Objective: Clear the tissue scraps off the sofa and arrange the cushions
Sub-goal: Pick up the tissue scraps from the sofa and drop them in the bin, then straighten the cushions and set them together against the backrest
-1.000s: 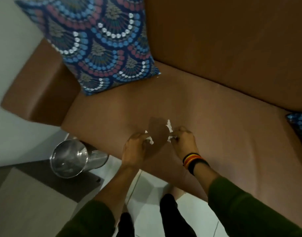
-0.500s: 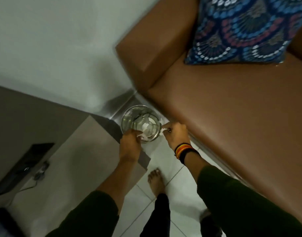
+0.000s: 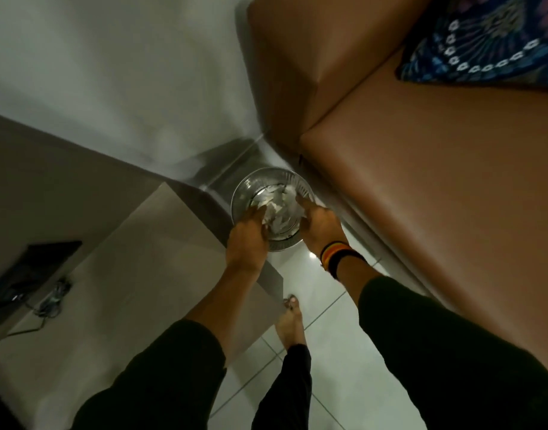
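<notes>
Over the upright bin, left hand and right hand grips loose, tissue scraps inside.

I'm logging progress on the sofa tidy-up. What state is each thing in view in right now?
Round shiny metal bin: upright on the floor, open-topped, holding scraps.
White tissue scraps: inside the bin.
Left hand: over the bin's rim, fingers spread, open.
Right hand: over the bin, fingers extended, open.
Brown leather sofa: visible seat free of scraps.
Blue patterned cushion: resting at the sofa's armrest end, partly out of frame.
</notes>
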Motion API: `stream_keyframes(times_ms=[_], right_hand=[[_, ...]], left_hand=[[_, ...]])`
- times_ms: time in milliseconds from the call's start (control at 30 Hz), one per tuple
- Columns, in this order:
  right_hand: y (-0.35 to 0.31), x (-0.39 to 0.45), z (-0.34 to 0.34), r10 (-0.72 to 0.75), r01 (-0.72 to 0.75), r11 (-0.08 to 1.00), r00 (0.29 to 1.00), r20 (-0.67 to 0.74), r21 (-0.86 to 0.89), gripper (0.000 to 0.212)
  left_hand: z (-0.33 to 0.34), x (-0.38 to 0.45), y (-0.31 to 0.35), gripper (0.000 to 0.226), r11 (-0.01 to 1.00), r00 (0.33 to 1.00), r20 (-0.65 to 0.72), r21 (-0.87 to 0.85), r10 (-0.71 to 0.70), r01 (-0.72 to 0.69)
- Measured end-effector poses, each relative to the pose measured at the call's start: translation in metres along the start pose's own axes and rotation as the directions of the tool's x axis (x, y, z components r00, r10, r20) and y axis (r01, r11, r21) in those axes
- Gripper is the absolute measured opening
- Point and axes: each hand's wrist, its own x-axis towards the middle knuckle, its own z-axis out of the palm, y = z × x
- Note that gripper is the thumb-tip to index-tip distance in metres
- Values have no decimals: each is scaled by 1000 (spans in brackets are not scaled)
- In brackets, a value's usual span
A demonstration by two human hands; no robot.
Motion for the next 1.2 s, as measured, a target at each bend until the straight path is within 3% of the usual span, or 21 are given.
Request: stream_keyframes(times_ms=[133, 200, 300, 467, 667, 800, 933, 1033, 1200], right_hand=[[4, -57, -57, -124, 111, 990, 980, -156, -88, 43], [10, -79, -93, -144, 122, 987, 956, -254, -100, 53], [28, -94, -151, -103, 75, 993, 922, -373, -87, 66], [65, -80, -253, 18, 1, 999, 838, -546, 34, 60], [108, -13, -372, 205, 35, 943, 721, -662, 331, 67], [128, 30, -429, 234, 138, 888, 686, -689, 439, 76], [135, 59, -462, 286, 194, 766, 751, -595, 613, 100], [139, 73, -479, 282, 224, 674, 803, -525, 704, 106], [151, 57, -484, 307, 242, 662, 776, -551, 710, 103]], left_hand=[[-18, -17, 37, 51, 985, 988, -28, 86, 151, -148], [-31, -20, 72, 52, 962, 961, -77, 91, 264, -257], [-54, -18, 140, 56, 936, 932, -85, 62, 351, -347], [-72, 7, 251, 63, 884, 877, -136, -12, 461, -467], [-73, 67, 360, 73, 886, 917, -160, -243, 366, -396], [-59, 112, 401, 87, 848, 937, -200, -402, 287, -346], [-45, 125, 422, 98, 787, 952, -246, -545, 180, -290], [-40, 124, 436, 99, 746, 967, -235, -626, 98, -227], [-38, 107, 468, 99, 753, 964, -222, -608, 145, -253]])
